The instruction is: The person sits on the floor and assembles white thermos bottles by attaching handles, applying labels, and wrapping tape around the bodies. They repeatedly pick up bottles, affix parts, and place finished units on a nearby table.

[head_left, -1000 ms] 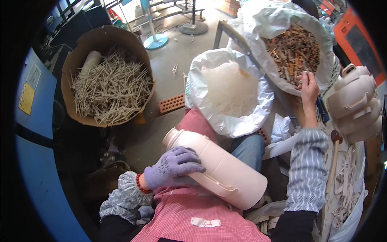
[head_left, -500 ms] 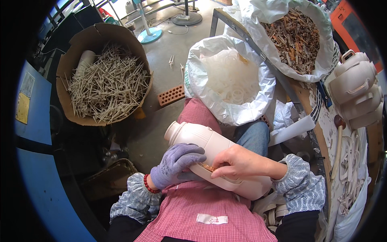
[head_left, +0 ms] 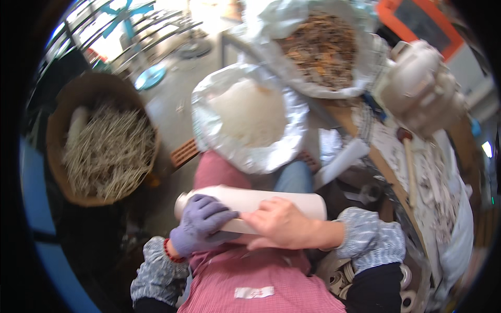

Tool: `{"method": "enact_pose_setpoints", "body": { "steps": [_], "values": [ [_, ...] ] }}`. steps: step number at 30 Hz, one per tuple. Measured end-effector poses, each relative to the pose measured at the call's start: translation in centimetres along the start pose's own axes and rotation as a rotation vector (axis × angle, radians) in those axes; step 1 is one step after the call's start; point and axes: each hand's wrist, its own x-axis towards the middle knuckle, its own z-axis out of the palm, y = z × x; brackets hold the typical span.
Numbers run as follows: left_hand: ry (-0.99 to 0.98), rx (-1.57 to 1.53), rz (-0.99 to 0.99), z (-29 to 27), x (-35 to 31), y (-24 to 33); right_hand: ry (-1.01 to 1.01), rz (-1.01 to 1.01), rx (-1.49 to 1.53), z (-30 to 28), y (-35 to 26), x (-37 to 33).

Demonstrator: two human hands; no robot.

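A pale pink-cream plastic jug body [head_left: 292, 203], shaped like a thermos jug shell with a neck at its left end, lies sideways across my lap. My left hand [head_left: 203, 224], in a purple knit glove, is closed around the jug near its neck and the left end of its handle [head_left: 237, 226]. The bare right hand [head_left: 279, 223] is closed over the handle, fingers above and thumb below, its fingertips close to the gloved ones. Motion blur and the fingers hide most of the handle's inside. A pink checked apron [head_left: 250, 271] is under the jug.
Ahead stands a white sack [head_left: 302, 117] of translucent rings. Left is a cardboard drum [head_left: 55, 156] of thin plastic sprues. Another sack [head_left: 261, 62] holds brown strips. At right, several jug bodies [head_left: 417, 88] and a mallet [head_left: 409, 172] sit by a bench; a perforated brick [head_left: 183, 152] lies on the floor.
The view has swung, shifting the surroundings mostly left. The jug has turned from a slant to nearly level. A copper-coloured strip at the handle, visible before, is no longer seen.
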Motion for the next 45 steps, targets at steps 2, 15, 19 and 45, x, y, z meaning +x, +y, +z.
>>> {"method": "enact_pose_setpoints", "body": {
  "steps": [2,15,19,45],
  "values": [
    [-0.059,-0.016,-0.015,0.4,2.2,-0.2,0.082,0.020,-0.104,-0.8,0.5,-1.4],
    [0.020,-0.826,-0.420,12.6,19.6,-4.8,1.083,1.050,-0.027,-11.8,22.1,-24.5],
    [-0.091,-0.529,-0.396,15.7,26.8,-7.2,0.795,1.647,-0.704,-13.0,28.7,-32.0],
    [-0.417,0.157,0.027,19.2,28.4,-15.2,0.523,1.026,-0.918,-15.4,19.0,-30.8]
  ]
}}
